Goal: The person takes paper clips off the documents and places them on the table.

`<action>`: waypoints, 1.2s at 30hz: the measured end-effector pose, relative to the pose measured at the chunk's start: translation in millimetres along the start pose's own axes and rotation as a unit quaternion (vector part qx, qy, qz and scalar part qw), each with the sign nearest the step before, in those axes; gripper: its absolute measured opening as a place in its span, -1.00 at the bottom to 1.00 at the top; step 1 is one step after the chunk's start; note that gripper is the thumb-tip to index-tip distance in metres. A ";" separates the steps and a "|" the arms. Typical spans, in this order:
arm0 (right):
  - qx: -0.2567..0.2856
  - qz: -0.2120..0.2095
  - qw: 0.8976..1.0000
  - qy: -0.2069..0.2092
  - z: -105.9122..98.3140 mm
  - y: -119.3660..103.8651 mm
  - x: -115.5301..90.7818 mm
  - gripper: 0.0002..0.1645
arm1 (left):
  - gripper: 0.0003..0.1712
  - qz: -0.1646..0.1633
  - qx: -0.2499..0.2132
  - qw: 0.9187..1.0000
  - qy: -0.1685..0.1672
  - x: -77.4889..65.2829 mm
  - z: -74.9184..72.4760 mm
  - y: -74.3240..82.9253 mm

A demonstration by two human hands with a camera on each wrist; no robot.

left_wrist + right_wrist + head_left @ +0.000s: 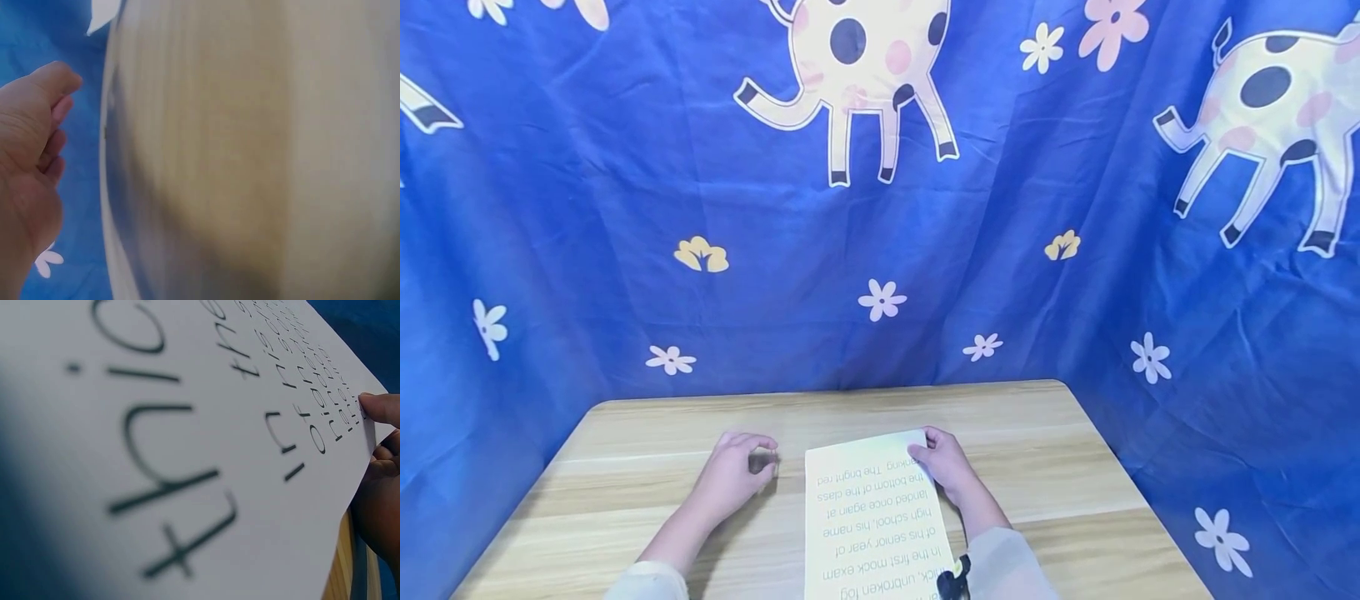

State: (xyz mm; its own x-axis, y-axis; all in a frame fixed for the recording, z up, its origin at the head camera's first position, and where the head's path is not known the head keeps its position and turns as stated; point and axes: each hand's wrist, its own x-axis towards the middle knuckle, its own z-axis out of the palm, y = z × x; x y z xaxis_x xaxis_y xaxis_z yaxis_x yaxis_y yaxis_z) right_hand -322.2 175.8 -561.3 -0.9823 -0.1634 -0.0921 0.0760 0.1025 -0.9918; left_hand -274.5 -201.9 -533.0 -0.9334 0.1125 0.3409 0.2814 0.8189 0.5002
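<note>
A white sheet of paper (872, 517) with large dark printed text, upside down in the head view, lies lengthwise over the table. My right hand (949, 464) pinches its far right corner, thumb on top and the other fingers beneath. The right wrist view shows the same paper large and close, with the thumb (378, 407) on its edge. To the left of the sheet, apart from it, my left hand (737, 475) hovers just over the wood with fingers loosely curved and nothing between them. In the left wrist view that hand (28, 137) is likewise bare.
The pale wooden table (647, 450) has rounded far corners. A blue curtain (775, 292) printed with cows and flowers hangs behind it and along both sides. A small black object (955, 577) sits by my right wrist, overlapping the paper's edge.
</note>
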 end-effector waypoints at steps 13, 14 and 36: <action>0.004 -0.013 1.000 -0.008 -0.4 2.1 0.9 -0.67 | -0.80 -0.004 -0.002 0.999 -0.042 11.9 5.3 -13.3; 0.006 -0.012 1.000 -0.008 0.1 2.3 1.1 -0.66 | -0.80 -0.008 -0.007 0.999 -0.051 13.3 4.8 -13.8; 0.002 -0.010 1.000 -0.007 0.8 0.2 -0.7 -0.67 | -0.71 -0.058 -0.083 0.988 -0.117 20.1 -3.0 -20.8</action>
State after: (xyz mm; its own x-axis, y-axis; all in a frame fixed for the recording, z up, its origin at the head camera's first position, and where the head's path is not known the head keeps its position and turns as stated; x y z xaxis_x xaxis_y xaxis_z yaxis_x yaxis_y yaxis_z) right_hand -321.4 175.2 -561.6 -0.9813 -0.1781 -0.0734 0.0573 0.0942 -0.9939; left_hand -298.4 -218.3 -534.1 -0.9821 0.1662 0.0887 0.1831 0.7327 0.6555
